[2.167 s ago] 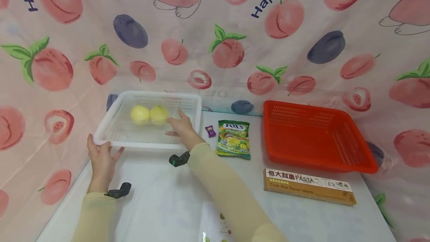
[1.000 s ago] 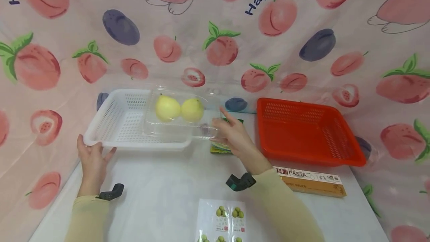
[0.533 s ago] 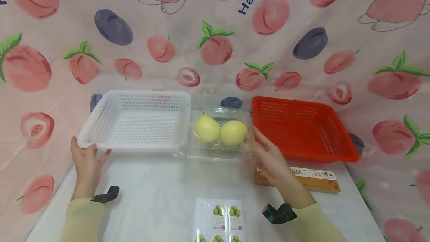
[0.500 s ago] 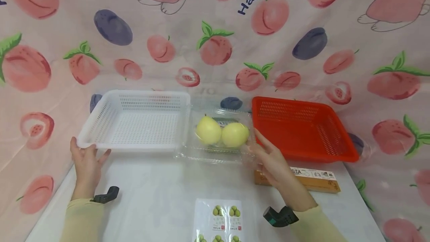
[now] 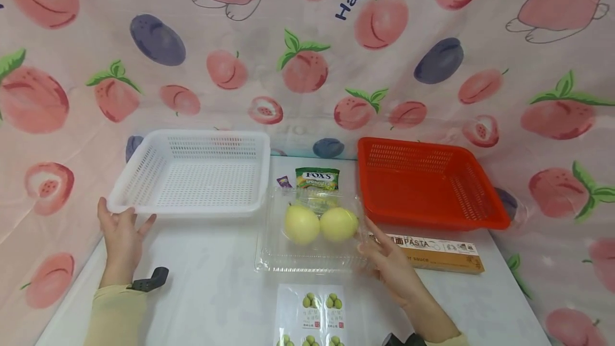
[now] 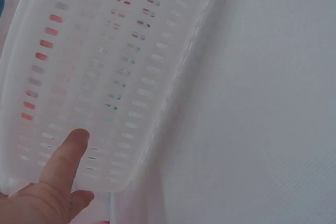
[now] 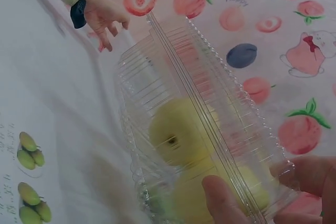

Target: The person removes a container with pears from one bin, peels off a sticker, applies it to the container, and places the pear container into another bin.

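My right hand (image 5: 396,271) grips the right end of a clear plastic clamshell box (image 5: 271,258), its thumb (image 7: 223,198) on one side and fingers on the other. Inside lie two yellow pears (image 5: 301,225), side by side; the right wrist view shows them through the ridged plastic (image 7: 184,129). In the head view the box overlaps the lower part of a green candy bag (image 5: 317,175). At the far left, my left hand (image 5: 122,242) touches the front left corner of a white slotted basket (image 5: 192,210). One straight finger (image 6: 68,156) lies against its wall.
A red basket (image 5: 423,219) stands at the back right, with a long pasta box (image 5: 447,261) before it. A small purple wrapped sweet (image 5: 284,181) lies beside the candy bag. Near the front edge is a sheet printed with green fruit (image 5: 290,308). A patterned curtain (image 5: 269,36) rises behind.
My right hand has lifted the box of pears out of the white basket, carried it right, then drawn it forward, showing the candy bag's top again. My left hand has stayed at the basket's corner.
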Available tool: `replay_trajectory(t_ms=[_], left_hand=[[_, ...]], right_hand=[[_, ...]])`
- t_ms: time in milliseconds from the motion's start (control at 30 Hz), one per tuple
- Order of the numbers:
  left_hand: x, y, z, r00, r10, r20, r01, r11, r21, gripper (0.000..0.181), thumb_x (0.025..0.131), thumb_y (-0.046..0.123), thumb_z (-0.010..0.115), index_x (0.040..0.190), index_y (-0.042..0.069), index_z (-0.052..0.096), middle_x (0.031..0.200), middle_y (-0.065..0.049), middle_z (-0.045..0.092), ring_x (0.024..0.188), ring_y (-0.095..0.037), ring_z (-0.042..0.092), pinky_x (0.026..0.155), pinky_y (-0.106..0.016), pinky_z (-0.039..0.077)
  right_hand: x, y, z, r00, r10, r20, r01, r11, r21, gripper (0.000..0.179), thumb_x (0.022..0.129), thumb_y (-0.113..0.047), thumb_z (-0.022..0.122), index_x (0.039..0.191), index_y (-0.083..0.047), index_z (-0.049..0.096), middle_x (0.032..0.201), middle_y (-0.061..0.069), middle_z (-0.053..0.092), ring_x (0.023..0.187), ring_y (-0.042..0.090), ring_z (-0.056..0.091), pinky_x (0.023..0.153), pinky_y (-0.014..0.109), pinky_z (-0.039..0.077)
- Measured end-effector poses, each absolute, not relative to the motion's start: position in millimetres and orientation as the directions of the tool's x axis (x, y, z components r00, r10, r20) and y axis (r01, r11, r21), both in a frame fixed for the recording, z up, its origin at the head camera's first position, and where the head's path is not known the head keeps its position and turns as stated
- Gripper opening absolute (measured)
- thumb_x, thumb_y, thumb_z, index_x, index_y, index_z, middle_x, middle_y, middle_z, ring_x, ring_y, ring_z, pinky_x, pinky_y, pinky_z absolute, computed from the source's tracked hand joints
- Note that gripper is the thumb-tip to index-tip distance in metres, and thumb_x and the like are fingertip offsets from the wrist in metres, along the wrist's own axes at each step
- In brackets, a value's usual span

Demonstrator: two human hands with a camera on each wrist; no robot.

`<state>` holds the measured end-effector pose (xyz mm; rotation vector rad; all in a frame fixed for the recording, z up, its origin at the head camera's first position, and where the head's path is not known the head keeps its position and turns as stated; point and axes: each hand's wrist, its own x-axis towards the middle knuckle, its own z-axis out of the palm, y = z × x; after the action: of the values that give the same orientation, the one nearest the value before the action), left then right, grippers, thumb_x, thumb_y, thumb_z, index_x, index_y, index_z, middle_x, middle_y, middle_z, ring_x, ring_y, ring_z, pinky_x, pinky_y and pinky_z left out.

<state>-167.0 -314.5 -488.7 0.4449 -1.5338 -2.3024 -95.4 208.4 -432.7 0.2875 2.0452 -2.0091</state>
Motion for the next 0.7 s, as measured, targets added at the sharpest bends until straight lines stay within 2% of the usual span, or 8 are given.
replay_trajectory(t_ms=[133, 233, 700], left_hand=[[-167.0, -314.4, -488.4, -0.894, -0.443, -0.069, 0.111, -0.367, 0.924, 0.071, 0.106, 0.011, 0.032, 0.152, 0.040, -0.013, 0.159, 0.000, 0.011, 0.145, -0.020, 0.017, 0.081, -0.035, 0.046], [-166.7, -314.8, -488.4, -0.895, -0.440, -0.069, 0.113, -0.372, 0.921, 0.071, 0.106, 0.011, 0.033, 0.152, 0.040, -0.013, 0.159, 0.000, 0.012, 0.145, -0.020, 0.017, 0.081, -0.035, 0.046], [-166.9, -315.5, -490.7, -0.903, -0.428, -0.044, 0.133, -0.373, 0.918, 0.071, 0.106, 0.011, 0.032, 0.152, 0.039, -0.014, 0.159, 0.000, 0.012, 0.145, -0.020, 0.016, 0.081, -0.035, 0.045]], right_hand=[[-92.7, 206.5, -448.3, -0.947, -0.038, -0.319, 0.320, -0.026, -0.947, 0.069, 0.094, -0.010, 0.064, 0.154, -0.025, 0.033, 0.148, 0.017, 0.041, 0.116, 0.032, 0.051, 0.075, 0.036, 0.053], [-93.8, 205.6, -459.6, -0.947, -0.039, -0.318, 0.320, -0.067, -0.945, 0.070, 0.092, -0.006, 0.064, 0.153, -0.022, 0.034, 0.147, 0.019, 0.042, 0.118, 0.036, 0.052, 0.077, 0.041, 0.056], [-104.2, 204.0, -480.7, -0.944, -0.018, -0.329, 0.330, -0.070, -0.941, 0.073, 0.090, -0.003, 0.065, 0.153, -0.023, 0.034, 0.149, 0.017, 0.040, 0.112, 0.032, 0.055, 0.072, 0.035, 0.054]])
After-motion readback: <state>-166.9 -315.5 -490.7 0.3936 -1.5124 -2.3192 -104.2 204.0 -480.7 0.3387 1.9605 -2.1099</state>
